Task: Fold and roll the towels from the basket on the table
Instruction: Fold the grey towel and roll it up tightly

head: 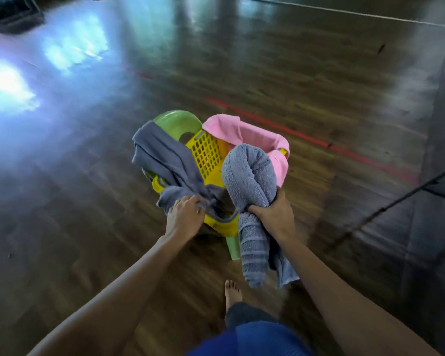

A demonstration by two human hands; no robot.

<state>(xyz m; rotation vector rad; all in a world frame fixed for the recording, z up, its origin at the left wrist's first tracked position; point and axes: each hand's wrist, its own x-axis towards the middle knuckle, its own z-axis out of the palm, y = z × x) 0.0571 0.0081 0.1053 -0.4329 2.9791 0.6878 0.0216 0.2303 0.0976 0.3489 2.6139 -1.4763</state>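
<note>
Risk first, from left of frame to right. Left hand (184,214), low centre-left, has its fingers curled into a thin, smooth grey cloth towel (162,155) that trails up over the rounded back of a lime-green plastic chair (175,120). In my judgement a pull could snag the cloth on that chair back. It could also drag the light yellow plastic basket with perforated walls (207,155), which appears to sit on the chair seat, off its perch. Right hand (272,214), low centre-right, clenches a thick grey terry towel (247,173) by its middle. One part loops up above the fist and the other ends hang towards the dark glossy wooden floor (88,227). Those loose ends may brush the floor or be trodden on by the bare foot (233,294) below them at bottom centre.

Containers: only the basket, at centre of frame. The thin grey towel spills over its left and near rim, with part of it down inside. A soft pink towel (231,129) is draped over the far right rim, lining that corner. What lies deeper inside is hidden. No table is in view
</note>
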